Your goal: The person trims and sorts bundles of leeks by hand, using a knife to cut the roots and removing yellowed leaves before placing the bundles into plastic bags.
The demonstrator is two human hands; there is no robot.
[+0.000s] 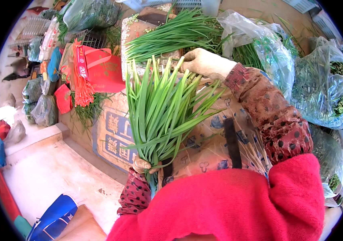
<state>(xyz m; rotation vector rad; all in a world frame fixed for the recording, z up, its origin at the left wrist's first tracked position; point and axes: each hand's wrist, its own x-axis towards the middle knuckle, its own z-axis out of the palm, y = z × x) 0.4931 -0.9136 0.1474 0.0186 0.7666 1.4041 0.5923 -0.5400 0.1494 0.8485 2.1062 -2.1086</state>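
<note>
A bunch of leafy green stalks, probably garlic chives (159, 111), lies across my lap with its pale cut ends pointing away from me. My gloved left hand (143, 165) is closed around the bunch near its leaf end. At the pale ends, on the right side, is my right hand (204, 63) in a whitish glove, its thumb and fingertips against a stalk; whether they grip it cannot be told. Beyond the bunch, more long green stalks (171, 36) rest on a board (127, 30). A broad dark blade (152, 18) lies at the board's far side.
Clear plastic bags of greens (268, 51) stand at the right, with another bag (322, 84) beside them. Left of the board are a red bag (105, 72) and orange-red ties (82, 87). Blue plastic crates (186, 4) line the far edge. A printed cardboard piece (114, 129) lies at left.
</note>
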